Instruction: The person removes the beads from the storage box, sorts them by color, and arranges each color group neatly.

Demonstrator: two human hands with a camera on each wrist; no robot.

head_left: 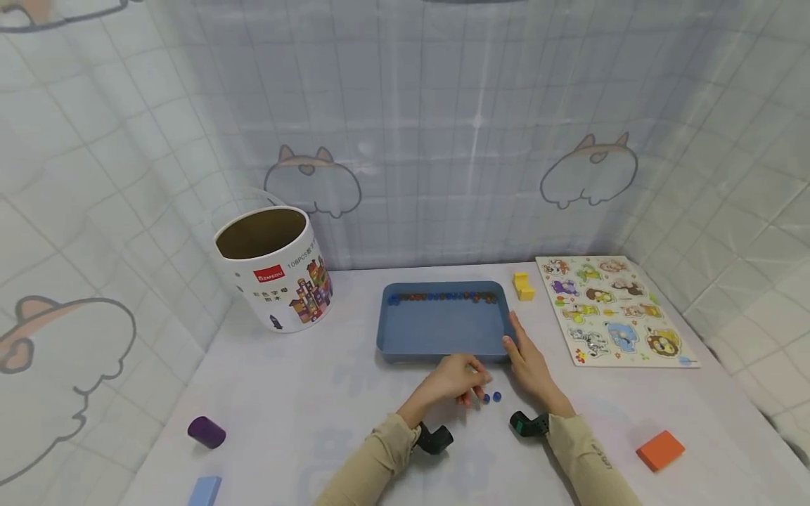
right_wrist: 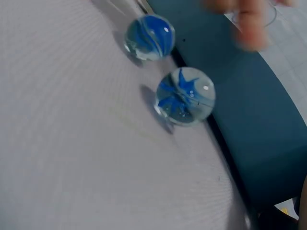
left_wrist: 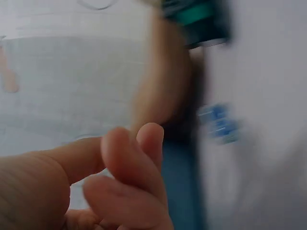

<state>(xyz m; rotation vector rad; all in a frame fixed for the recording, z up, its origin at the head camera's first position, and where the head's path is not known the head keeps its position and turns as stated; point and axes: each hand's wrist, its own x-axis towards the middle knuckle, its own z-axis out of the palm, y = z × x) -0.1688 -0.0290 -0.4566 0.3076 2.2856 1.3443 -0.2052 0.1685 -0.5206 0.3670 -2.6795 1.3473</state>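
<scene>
Two clear glass marbles with blue swirls, a front marble (head_left: 496,396) (right_wrist: 185,96) and another marble (right_wrist: 150,37), lie on the table before a blue-grey tray (head_left: 443,337). My left hand (head_left: 452,379) is just left of them, fingers loosely bent; nothing shows between thumb and fingers in the left wrist view (left_wrist: 124,177). At the tray's right side, my right hand (head_left: 530,365) touches its front right corner with fairly straight fingers. A row of blue and reddish-brown marbles (head_left: 443,296) lines the tray's far wall inside.
A large white printed bucket (head_left: 278,281) stands at the back left. A yellow block (head_left: 523,287) and an animal puzzle board (head_left: 620,313) lie to the right. Nearer are an orange block (head_left: 660,450), a purple cylinder (head_left: 207,432) and a light blue block (head_left: 205,490).
</scene>
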